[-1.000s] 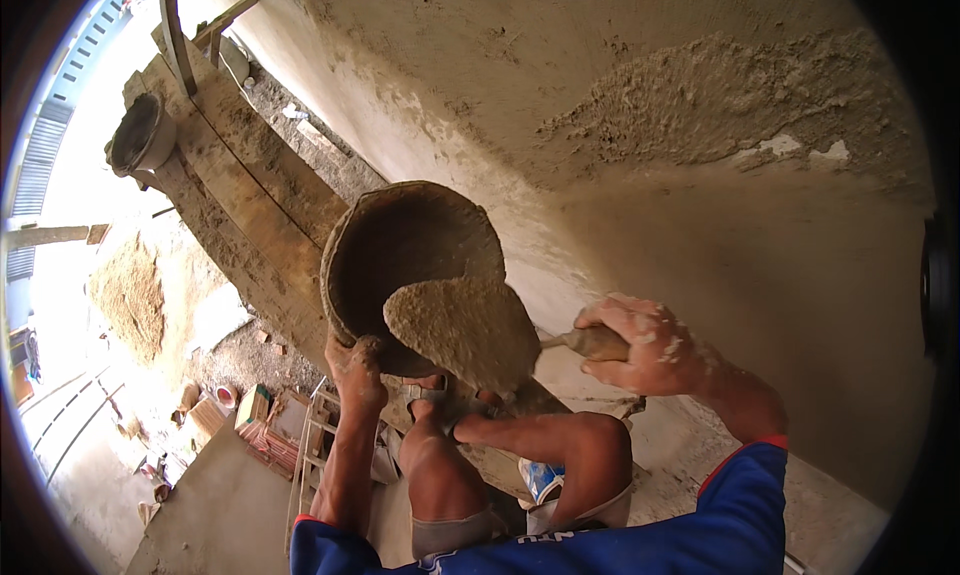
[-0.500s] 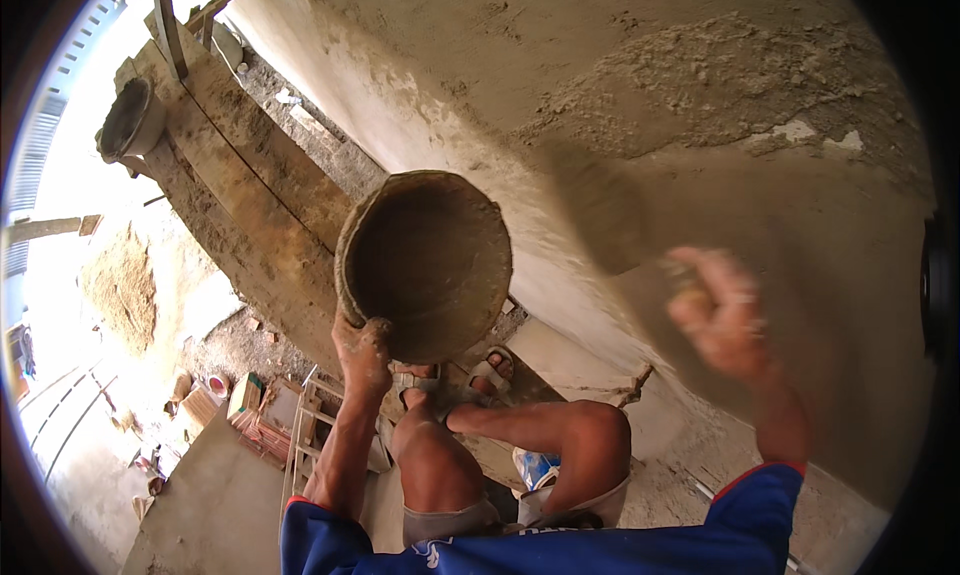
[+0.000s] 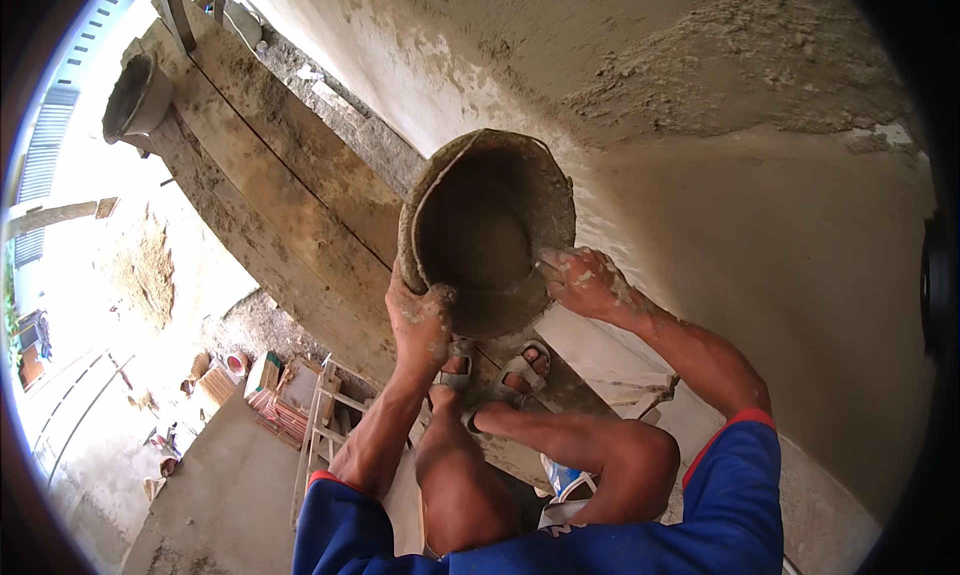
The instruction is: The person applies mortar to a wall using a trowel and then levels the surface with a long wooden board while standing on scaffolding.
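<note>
My left hand [image 3: 420,315] grips the lower left rim of a mortar-crusted bucket [image 3: 480,155], whose dark, hollow inside faces up at me. My right hand [image 3: 585,280] is closed at the bucket's right rim, its knuckles spattered with pale mortar; what its fingers hold is hidden, and the trowel blade cannot be made out. Below the bucket my sandalled feet [image 3: 520,375] rest on wooden planks [image 3: 260,185]. To the right rises a plastered wall [image 3: 760,245], with a rough band of mortar [image 3: 730,55] above a smoother area.
A second pail [image 3: 140,100] sits at the far end of the planks, beside wooden posts [image 3: 175,20]. Far below at left lie a sand pile [image 3: 140,265], stacked tiles [image 3: 280,415] and a leaning ladder [image 3: 325,415]. A blue-and-white sack [image 3: 560,475] lies under my legs.
The mortar-loaded trowel swung right toward the wall and no longer shows clearly. My right hand has come back left to the bucket, which my left hand has moved up and right.
</note>
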Demonstrator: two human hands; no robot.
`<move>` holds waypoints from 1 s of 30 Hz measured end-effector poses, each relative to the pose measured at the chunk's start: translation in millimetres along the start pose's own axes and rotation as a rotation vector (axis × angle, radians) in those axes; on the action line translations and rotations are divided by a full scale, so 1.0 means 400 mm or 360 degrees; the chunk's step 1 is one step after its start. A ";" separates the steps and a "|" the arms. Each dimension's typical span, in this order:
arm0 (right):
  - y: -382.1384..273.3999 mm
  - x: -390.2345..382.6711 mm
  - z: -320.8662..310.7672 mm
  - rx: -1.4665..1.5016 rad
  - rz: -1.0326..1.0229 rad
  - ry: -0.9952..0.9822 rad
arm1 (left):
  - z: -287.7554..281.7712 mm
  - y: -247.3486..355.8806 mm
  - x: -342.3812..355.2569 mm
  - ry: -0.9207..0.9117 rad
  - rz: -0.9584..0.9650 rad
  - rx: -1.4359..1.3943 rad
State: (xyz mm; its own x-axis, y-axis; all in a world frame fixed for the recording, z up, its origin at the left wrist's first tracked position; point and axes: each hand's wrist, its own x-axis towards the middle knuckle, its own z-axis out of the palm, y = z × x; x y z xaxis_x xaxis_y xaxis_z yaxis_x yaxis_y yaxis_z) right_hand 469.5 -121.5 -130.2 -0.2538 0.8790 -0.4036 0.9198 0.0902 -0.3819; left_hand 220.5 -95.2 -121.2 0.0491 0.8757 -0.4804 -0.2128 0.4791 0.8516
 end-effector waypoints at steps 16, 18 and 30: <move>-0.099 -0.065 -0.220 0.0449 0.0013 0.0062 | -0.179 -0.055 0.011 0.0274 -0.0033 -0.0088; -0.079 -0.081 -0.247 0.0608 -0.0129 -0.0088 | -0.188 -0.025 -0.008 0.0368 -0.0017 -0.0158; 0.066 -0.224 -0.434 -0.0190 0.0575 0.1204 | -0.327 -0.003 -0.055 0.0282 -0.0010 0.0237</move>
State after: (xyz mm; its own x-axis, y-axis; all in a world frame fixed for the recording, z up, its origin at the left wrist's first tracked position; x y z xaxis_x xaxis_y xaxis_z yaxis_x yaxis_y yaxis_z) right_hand 568.2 -116.5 40.1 0.2915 0.9359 0.1977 0.9421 -0.2450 -0.2290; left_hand 92.0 -122.9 -139.3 -0.1247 0.8547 -0.5039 -0.0658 0.4996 0.8637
